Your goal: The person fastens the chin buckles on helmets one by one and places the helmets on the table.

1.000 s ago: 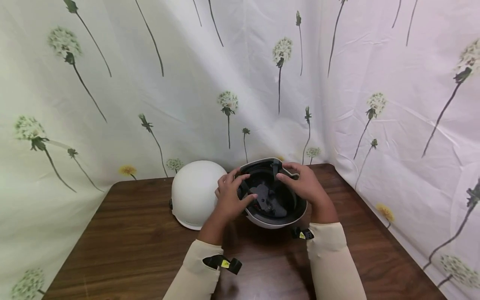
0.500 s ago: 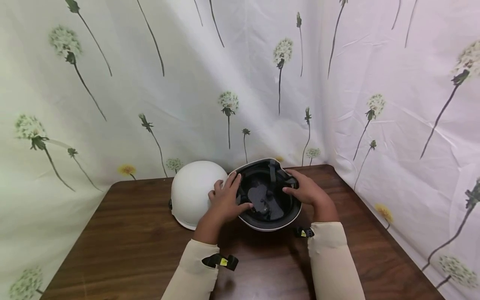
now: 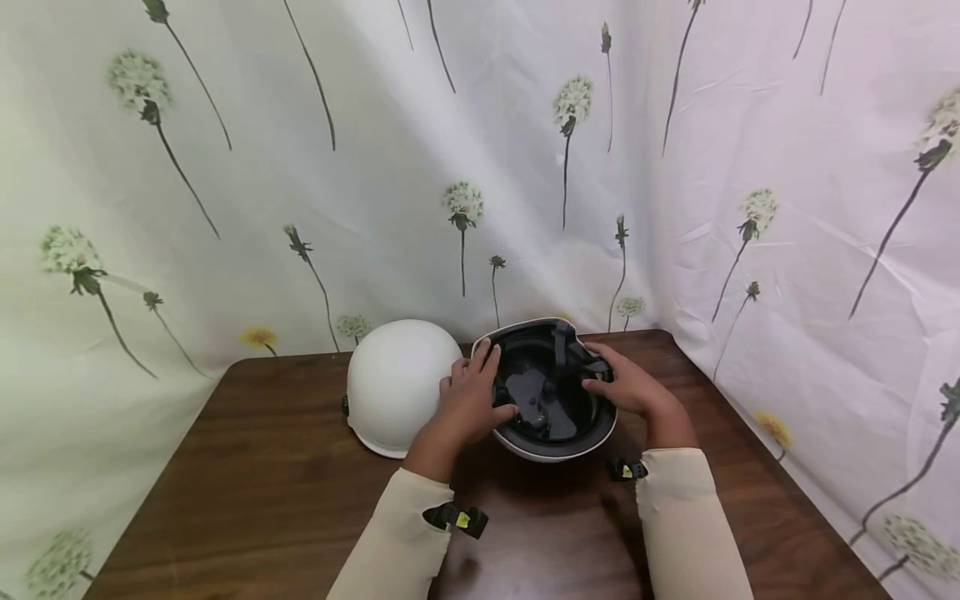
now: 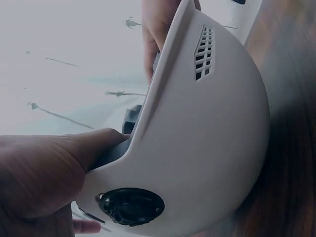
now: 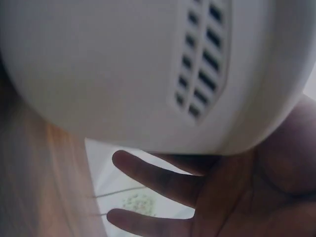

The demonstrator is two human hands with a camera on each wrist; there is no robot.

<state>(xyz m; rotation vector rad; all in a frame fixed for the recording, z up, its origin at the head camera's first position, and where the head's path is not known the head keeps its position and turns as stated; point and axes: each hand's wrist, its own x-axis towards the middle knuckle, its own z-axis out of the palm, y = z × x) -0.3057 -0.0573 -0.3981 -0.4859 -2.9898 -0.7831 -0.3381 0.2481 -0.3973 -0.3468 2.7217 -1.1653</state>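
A white helmet (image 3: 551, 457) lies upside down on the wooden table, its black padded inside facing up and black straps (image 3: 561, 346) folded within. My left hand (image 3: 467, 406) grips its left rim, thumb at the inner edge; the left wrist view shows this side's vent (image 4: 204, 54) and round black knob (image 4: 132, 206). On the opposite rim, my right hand (image 3: 636, 389) holds on with the thumb inside. Two of its fingers (image 5: 153, 177) stretch out past the shell in the right wrist view. A second white helmet (image 3: 401, 383) sits dome up, just left of my left hand.
The wooden table (image 3: 277, 483) reaches back to a white curtain (image 3: 360, 158) printed with dandelions. The curtain also runs along the table's right side. Black straps with yellow tags (image 3: 462, 520) ring both sleeves.
The upturned helmet has turned slightly and its straps lie farther inside. My left hand has drawn back from the inside to the left rim; my right hand has slid lower along the right rim.
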